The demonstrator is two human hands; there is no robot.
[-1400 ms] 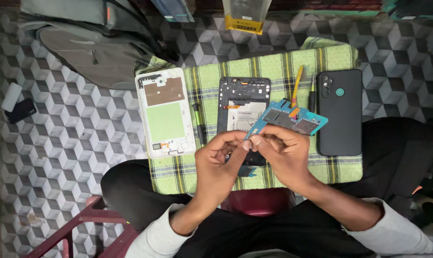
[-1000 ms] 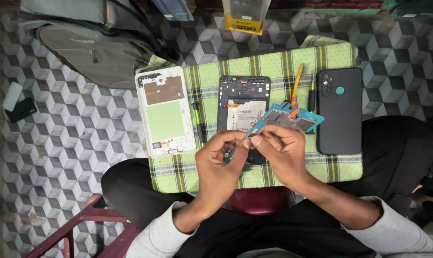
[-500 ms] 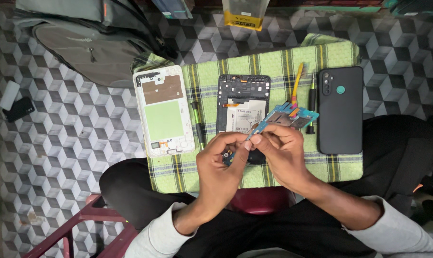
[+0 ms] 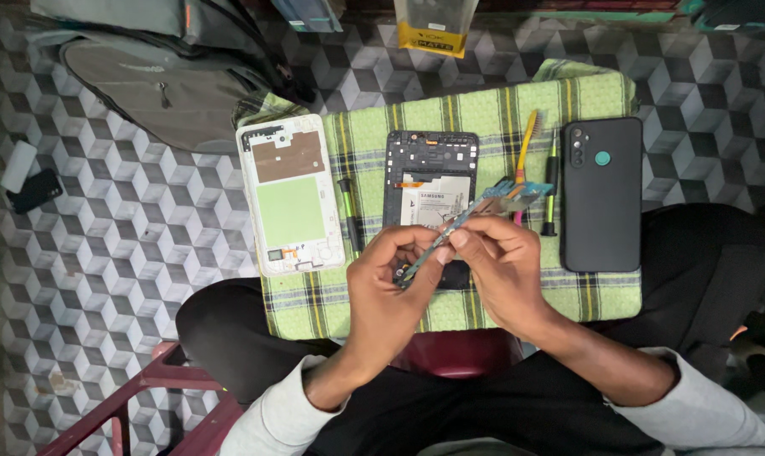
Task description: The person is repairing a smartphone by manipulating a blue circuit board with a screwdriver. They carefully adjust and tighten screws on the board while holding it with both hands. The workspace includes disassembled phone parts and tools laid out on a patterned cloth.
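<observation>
Both hands meet over a green checked cloth (image 4: 585, 304) laid on my lap. My left hand (image 4: 391, 287) and my right hand (image 4: 505, 270) pinch a thin blue-green circuit board (image 4: 483, 207) between their fingertips; it is turned edge-on and slants up to the right. Under the hands lies an opened black phone (image 4: 430, 181) with its battery showing. A white phone back panel (image 4: 291, 194) with a green patch lies to the left. A black phone (image 4: 602, 194) in a case lies to the right.
A black-and-green screwdriver (image 4: 349, 215) lies left of the opened phone, another (image 4: 550, 190) and a yellow-handled brush (image 4: 526, 148) to its right. A grey backpack (image 4: 163, 76) sits at the top left on the cube-patterned floor, a small black item (image 4: 35, 190) at far left, a red stool (image 4: 146, 397) below.
The circuit board has been turned from lying flat to edge-on between the fingers. Both hands have stayed over the opened phone.
</observation>
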